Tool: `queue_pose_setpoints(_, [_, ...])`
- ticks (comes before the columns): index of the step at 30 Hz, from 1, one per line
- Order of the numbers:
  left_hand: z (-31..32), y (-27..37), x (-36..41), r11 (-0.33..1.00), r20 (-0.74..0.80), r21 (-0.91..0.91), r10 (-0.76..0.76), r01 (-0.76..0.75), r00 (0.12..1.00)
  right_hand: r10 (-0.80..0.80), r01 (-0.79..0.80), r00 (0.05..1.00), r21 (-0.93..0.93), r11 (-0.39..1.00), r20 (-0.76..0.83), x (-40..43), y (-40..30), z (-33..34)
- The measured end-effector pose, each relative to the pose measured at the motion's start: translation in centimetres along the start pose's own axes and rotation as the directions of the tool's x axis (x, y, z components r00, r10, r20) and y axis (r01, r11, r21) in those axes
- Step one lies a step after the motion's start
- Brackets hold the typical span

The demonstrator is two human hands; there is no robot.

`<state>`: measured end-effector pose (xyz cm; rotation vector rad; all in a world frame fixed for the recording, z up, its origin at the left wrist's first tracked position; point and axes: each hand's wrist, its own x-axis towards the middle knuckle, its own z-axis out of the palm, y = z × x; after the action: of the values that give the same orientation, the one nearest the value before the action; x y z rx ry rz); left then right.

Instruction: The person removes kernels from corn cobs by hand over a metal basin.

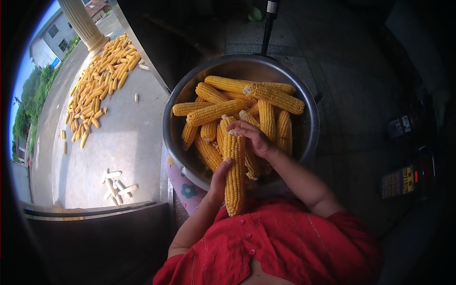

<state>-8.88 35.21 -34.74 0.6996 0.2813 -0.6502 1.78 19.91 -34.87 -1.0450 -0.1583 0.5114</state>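
A husked ear of yellow corn (234,174) stands out towards my body, over the near rim of a wide metal basin (312,131). Around its middle my left hand (220,178) is closed, thumb along the kernels. My right hand (253,138) is at the ear's pale far end, fingers bent over it; whether they press on it is hard to tell. Under and beyond both hands, several more ears of corn (217,112) lie crosswise in the basin. Some kernels are gone from an ear (251,165) below my right wrist.
Through a doorway at the left, a large heap of corn ears (99,85) lies on concrete beside a fluted column (83,26). Bare pale cobs (115,187) lie nearer. A dark metal door panel (103,242) is at lower left. Beyond the basin stands a black pole (268,35).
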Motion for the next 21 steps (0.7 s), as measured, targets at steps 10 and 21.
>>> queue_pose_setpoints(10, [0.1, -0.2, 0.1, 0.999, 0.031, 0.045, 0.029, -0.031, 0.999, -0.238, 0.204, 0.971, -0.442, 0.874, -0.022, 0.5, 1.7, 0.6])
queue_pose_setpoints(21, [-0.3, 1.0, -0.7, 0.896, 0.314, -0.418, -0.013, 0.15, 0.949, 0.098, -0.098, 0.986, -0.003, 0.995, 0.134, -0.9, -1.9, 0.6])
